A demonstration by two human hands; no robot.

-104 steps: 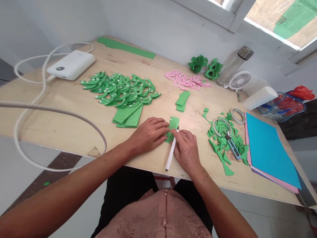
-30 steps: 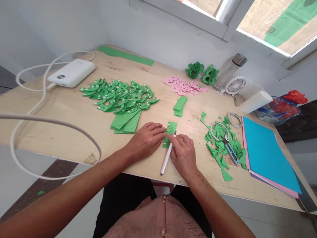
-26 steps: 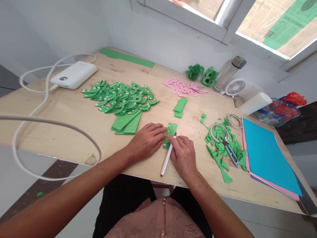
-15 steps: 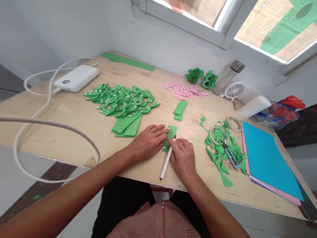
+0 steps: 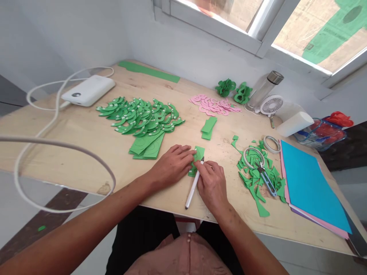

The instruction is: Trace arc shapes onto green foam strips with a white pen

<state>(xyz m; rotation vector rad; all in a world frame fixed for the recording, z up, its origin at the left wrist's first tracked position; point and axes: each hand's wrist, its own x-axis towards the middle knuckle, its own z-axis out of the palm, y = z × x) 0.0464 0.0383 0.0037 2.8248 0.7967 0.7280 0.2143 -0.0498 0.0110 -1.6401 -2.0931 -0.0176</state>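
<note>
Near the desk's (image 5: 127,166) front edge, the flat left hand (image 5: 172,165) touches green paper (image 5: 200,151) and the right hand (image 5: 212,181) a white marker (image 5: 192,191), grip unclear.

Bright green paper strip (image 5: 199,151) bearing a thin, dark curved line and a small white patch; white marker pen (image 5: 192,189) with black at both ends. The bench (image 5: 86,141) is pale wood, flecked with brown knots. Green curved cut-outs (image 5: 145,117) are dotted with white rectangles; other cut-outs (image 5: 213,105) are plain pink. 2 paper ornaments (image 5: 225,87) are deep green. The top sheet (image 5: 312,187) of a stack is vivid blue, with pink, white and purple edges below. Snips (image 5: 268,182) have light blue handles. The power bank (image 5: 94,89) is white with a black oval; the shirt (image 5: 174,259), dusty pink.
</note>
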